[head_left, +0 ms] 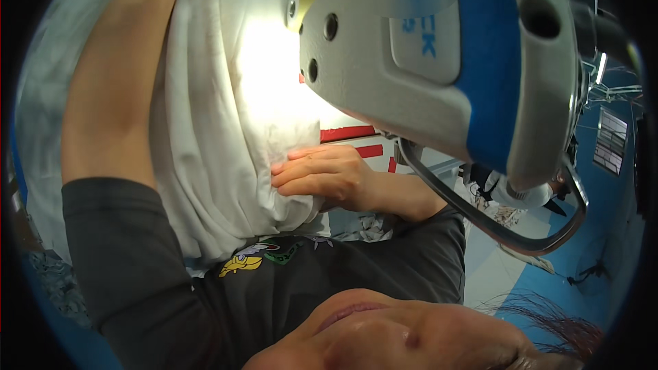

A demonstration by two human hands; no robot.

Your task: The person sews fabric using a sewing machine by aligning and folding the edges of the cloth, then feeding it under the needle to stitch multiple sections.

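A large white cloth (199, 109) hangs in long folds from the top of the view down to my lap. On its right edge lies my right hand (325, 175), fingers stretched out flat and pointing left. The thumb is hidden. Beside this hand stands a white sewing machine (425, 89) with a blue band, its lamp glaring on the cloth. Up along the cloth's left side reaches my left forearm (113, 82). That hand lies beyond the top edge, out of sight.
A curved metal lever (480, 223) juts from the machine towards me, right of my right forearm. Red-and-white strips (349, 137) show on the work surface beneath the machine head. Crumpled pale cloth (55, 281) lies at the lower left. A blue wall (603, 212) stands at the right.
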